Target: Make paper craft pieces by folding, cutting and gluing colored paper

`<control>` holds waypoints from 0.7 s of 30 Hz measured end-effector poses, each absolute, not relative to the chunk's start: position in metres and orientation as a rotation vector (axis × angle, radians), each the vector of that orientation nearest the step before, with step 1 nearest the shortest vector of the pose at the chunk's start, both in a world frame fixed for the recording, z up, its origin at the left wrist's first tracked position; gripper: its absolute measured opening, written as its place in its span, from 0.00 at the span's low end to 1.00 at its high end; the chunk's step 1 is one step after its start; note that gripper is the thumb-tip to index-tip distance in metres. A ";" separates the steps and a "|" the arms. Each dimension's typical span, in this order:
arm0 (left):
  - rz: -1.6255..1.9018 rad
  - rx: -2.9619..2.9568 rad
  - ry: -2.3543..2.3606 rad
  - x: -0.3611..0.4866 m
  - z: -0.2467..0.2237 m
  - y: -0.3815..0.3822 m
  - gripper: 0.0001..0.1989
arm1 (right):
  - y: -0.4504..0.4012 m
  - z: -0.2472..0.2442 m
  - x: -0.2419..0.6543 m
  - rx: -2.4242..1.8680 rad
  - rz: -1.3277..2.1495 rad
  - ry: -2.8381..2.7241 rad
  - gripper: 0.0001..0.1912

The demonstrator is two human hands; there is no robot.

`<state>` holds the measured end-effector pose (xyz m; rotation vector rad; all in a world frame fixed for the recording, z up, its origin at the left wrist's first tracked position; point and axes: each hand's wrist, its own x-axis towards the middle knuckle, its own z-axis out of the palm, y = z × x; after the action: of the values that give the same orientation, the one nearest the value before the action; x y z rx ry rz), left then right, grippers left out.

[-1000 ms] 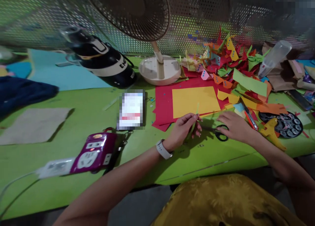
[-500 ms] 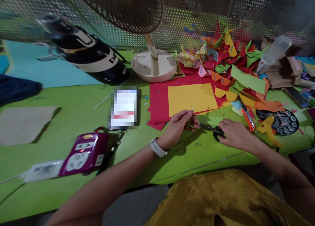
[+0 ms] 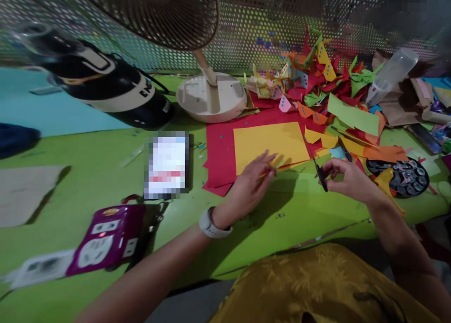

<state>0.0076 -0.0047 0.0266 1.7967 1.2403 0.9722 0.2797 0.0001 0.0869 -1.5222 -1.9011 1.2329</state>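
Note:
My left hand (image 3: 251,180), with a pale watch on its wrist, is over the lower edge of a yellow paper sheet (image 3: 269,142). Its fingers are partly bent around a thin light green paper strip (image 3: 281,161), whose end pokes out past the fingertips. My right hand (image 3: 347,180) grips a pair of black scissors (image 3: 320,173) by the handles. Their blades point up and left, at the right edge of the yellow sheet. Beneath that sheet lies red paper (image 3: 220,149).
Behind the sheets is a heap of folded paper shapes (image 3: 310,74). A cutter knife (image 3: 345,149), a yellow glue gun (image 3: 385,180) and a black round tray (image 3: 408,177) lie right. Leftward are a phone (image 3: 167,163), a purple power socket (image 3: 109,236), a bottle (image 3: 116,88) and a fan (image 3: 211,97).
My hands have moved apart. The scissors have swung from pointing left toward my left hand to pointing upward. My left hand has shifted slightly left and turned palm down over the yellow sheet.

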 end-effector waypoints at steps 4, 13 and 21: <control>0.730 2.249 1.259 0.006 0.010 -0.006 0.14 | 0.004 0.078 0.272 -1.329 1.547 -1.559 0.13; 0.334 2.477 1.194 -0.003 0.008 -0.025 0.20 | 0.002 0.058 0.268 -1.273 1.704 -1.286 0.18; 0.534 2.178 1.280 0.001 0.042 -0.041 0.10 | -0.005 0.069 0.273 -1.284 1.549 -1.478 0.29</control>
<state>0.0009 -0.0408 0.0425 2.1780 1.2802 0.5342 0.2732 -0.0049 0.0686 -1.2836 -1.4784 1.5486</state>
